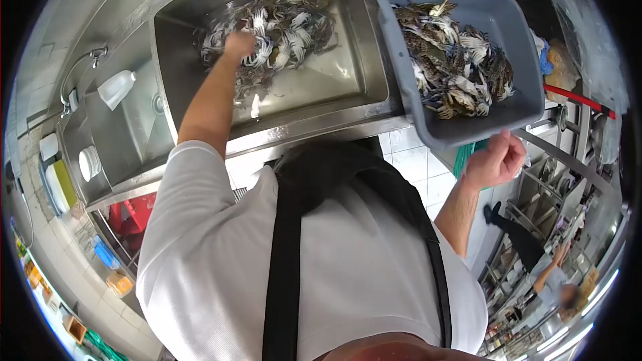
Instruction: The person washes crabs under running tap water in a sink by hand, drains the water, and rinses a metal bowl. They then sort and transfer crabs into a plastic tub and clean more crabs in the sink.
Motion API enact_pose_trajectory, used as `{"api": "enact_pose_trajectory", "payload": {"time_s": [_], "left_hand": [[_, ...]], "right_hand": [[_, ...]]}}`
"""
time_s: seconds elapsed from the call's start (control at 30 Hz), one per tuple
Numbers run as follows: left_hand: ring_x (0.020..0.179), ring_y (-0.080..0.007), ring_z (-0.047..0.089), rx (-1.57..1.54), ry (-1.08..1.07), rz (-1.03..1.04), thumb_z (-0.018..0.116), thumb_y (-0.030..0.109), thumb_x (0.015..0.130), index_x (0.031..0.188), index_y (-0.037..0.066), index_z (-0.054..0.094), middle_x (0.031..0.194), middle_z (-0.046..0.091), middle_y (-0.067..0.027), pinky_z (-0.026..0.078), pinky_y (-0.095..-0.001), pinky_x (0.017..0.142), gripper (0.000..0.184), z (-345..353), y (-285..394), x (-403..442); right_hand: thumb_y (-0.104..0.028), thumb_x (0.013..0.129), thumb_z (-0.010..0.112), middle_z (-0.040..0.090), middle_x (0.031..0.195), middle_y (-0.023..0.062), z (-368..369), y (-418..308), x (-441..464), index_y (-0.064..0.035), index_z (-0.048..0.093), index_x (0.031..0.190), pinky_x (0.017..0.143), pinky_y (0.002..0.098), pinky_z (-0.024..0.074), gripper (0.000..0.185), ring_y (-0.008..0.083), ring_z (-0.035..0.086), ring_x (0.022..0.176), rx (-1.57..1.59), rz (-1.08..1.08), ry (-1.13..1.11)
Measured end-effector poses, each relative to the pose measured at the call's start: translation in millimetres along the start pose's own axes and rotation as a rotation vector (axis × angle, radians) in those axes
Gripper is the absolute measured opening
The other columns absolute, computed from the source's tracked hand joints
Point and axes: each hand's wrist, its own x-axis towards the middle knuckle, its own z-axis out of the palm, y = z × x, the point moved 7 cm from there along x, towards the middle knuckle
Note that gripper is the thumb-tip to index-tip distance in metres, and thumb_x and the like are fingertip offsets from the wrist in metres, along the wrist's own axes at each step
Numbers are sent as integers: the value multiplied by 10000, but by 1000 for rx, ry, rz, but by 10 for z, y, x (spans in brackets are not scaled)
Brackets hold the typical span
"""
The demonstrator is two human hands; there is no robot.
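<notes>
My left hand (241, 45) reaches down into a steel sink (177, 67), among a heap of crabs (294, 40) lying in shallow water. Several crabs show their pale undersides and legs. The back of that hand faces me and its fingers are hidden, so a grip on a crab cannot be made out. On the right, a grey plastic tub (525, 60) holds a pile of crabs (461, 60), mottled brown and white. Just off the tub's near rim is my right hand (495, 160), fingers curled in a loose fist with nothing visible inside.
Left of the sink is a second basin (127, 140) with a white plastic jug (118, 89) and a tap (97, 53). White bowls (90, 163) stand there too. A red-handled tool (578, 99) lies beyond the tub. Another person (548, 274) is at the lower right near shelves.
</notes>
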Motion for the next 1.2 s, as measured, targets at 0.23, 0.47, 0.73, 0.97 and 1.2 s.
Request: {"api": "enact_pose_trajectory", "payload": {"time_s": [0.23,0.47,0.73,0.97,1.2], "left_hand": [[1095,-345,612,149,46,-40,537,164,871,1097,18,633,1148,651,-176,507,-442,910,286,1104,495,-302],[1183,-309,553,246,125,-99,611,250,842,1208,68,560,1227,617,-141,436,-439,944,412,1424,260,-114],[923,-337,677,-244,-193,-132,637,268,809,1037,75,693,975,706,-183,527,-415,831,303,1196,-154,-867],[1094,-368,576,-416,397,268,636,-3,750,1051,169,724,1185,595,-183,477,-416,924,358,40,278,-1399],[1239,-298,461,-667,444,521,695,-35,748,1081,115,682,1342,431,-136,464,-400,968,365,-595,976,-1838]], "right_hand": [[26,765,742,608,768,74,1887,-833,-1338,-5,614,818,536,281,436,142,173,552,632,-158,-318,-905],[-174,851,717,636,846,78,2446,829,-2455,-15,656,953,696,291,492,198,161,593,726,-349,573,-1292],[-327,838,632,706,1016,171,3166,4028,-3036,-12,691,1024,779,387,522,370,294,670,921,-854,606,-1277],[-503,905,615,601,1227,128,3727,2489,-3964,-65,583,1196,860,470,513,527,285,643,966,-4,1891,-1289],[-278,970,585,660,1110,150,3687,1089,-3210,-40,585,1191,784,432,583,325,331,687,931,492,1694,-1516]]}}
